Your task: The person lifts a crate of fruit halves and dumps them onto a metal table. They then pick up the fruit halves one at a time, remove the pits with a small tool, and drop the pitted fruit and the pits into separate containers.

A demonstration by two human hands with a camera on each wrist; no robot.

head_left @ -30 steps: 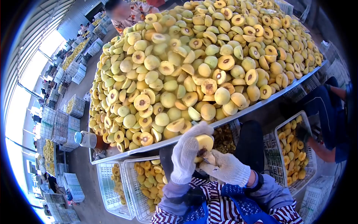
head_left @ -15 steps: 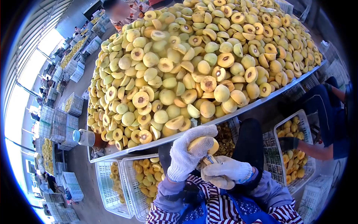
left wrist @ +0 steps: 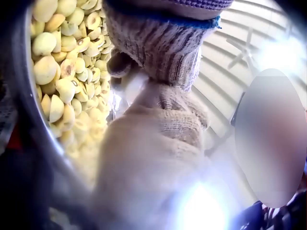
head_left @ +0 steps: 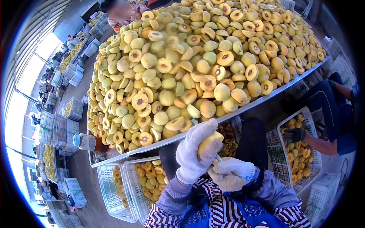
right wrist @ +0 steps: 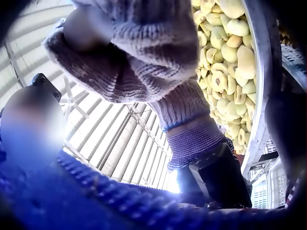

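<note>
A rounded, smooth yellow fruit (head_left: 204,145) is held in the left hand (head_left: 194,152), which is covered by a white knitted glove and curled round it. A small, thin tool (head_left: 218,157) is pinched in the right hand (head_left: 231,173), gloved in the same way; only a bit of the tool can be seen, close by the fruit. Both hands are held at the near side of a long metal table (head_left: 152,151). A big heap of yellow-green fruit (head_left: 167,97) is piled on it, and many pieces are cut in half. More cut fruit is held in a white plastic basket (head_left: 141,207) at the near left. On the right, another basket (head_left: 317,161) is being reached into by another person's dark-gloved hand (head_left: 294,135).
</note>
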